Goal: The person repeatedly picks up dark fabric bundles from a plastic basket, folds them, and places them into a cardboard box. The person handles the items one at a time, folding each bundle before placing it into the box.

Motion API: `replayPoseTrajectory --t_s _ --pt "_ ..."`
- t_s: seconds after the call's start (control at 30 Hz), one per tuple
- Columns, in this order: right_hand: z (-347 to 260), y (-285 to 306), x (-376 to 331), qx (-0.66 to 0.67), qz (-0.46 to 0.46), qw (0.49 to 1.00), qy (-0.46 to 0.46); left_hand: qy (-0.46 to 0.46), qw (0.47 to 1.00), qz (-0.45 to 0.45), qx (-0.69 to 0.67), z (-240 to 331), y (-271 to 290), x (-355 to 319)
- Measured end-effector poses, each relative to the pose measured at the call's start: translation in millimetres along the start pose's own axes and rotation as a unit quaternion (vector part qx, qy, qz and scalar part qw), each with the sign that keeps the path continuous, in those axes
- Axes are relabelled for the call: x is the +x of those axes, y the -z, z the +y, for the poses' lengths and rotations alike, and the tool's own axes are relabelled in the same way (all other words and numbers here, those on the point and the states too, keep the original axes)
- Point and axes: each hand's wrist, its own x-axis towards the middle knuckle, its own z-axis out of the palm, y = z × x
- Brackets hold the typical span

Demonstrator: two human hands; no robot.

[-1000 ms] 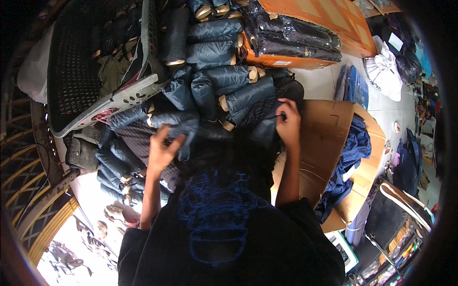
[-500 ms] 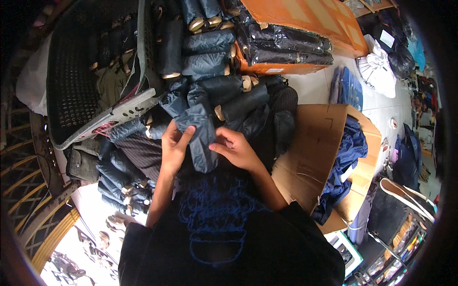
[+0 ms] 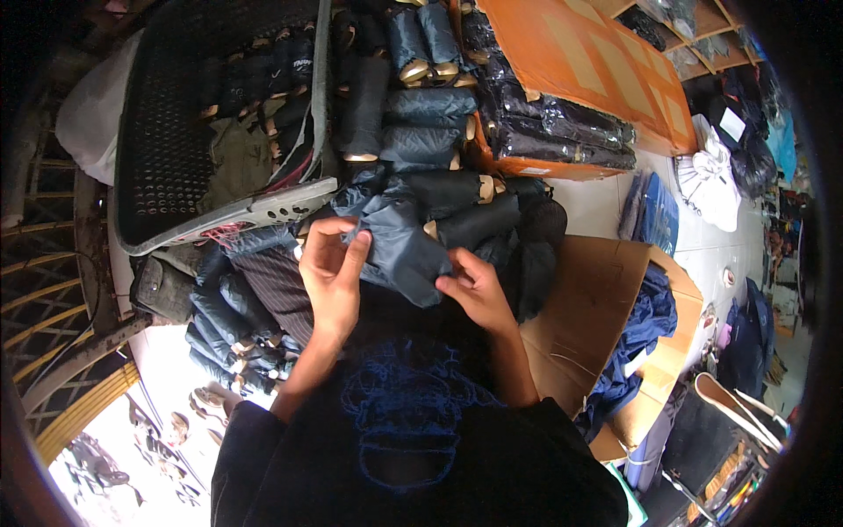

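A piece of thin, slightly shiny dark blue-grey fabric (image 3: pixel 399 250) is stretched at a slant between my hands, above my lap. My left hand (image 3: pixel 336 272) pinches its left edge between thumb and fingers. Its lower right corner sits in the grip of my right hand (image 3: pixel 479 290), thumb against fingertips. Just beyond the fabric lie several rolled bundles of similar dark cloth (image 3: pixel 428 147), with pale beige bands or ends. Whether the held piece is a garment or a pouch, I cannot tell.
At the left, a black plastic basket (image 3: pixel 167 189) with a grey rim holds more rolls and olive cloth. An orange carton (image 3: pixel 588 53) stands by plastic-wrapped black packets (image 3: pixel 571 119). To my right, an open cardboard box (image 3: pixel 571 307) contains blue fabric (image 3: pixel 637 325).
The fabric hung lengthwise and narrow before; now it is spread wider and slants to the right. My right hand has moved right and down, away from my left hand. The view has shifted.
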Motion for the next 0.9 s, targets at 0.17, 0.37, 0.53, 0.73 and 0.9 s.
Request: replayPoseTrajectory --t_s 0.17,0.37,0.53,0.73,0.9 --pt "5 21 4 -0.03 0.014 0.999 0.039 -0.043 0.991 0.031 -0.125 19 -11 6" --pt "-30 -15 11 -0.003 0.213 0.974 0.082 -0.262 0.96 0.045 0.083 39 -20 11" --pt "-76 -34 3 -0.068 0.094 0.981 0.158 -0.374 0.875 -0.253 0.174 29 -33 11" --pt "-72 -16 36 -0.084 0.208 0.957 0.183 -0.357 0.803 -0.386 0.281 75 12 69" --pt "-61 -8 61 -0.203 0.372 0.87 0.252 -0.201 0.88 -0.27 0.335 88 61 211"
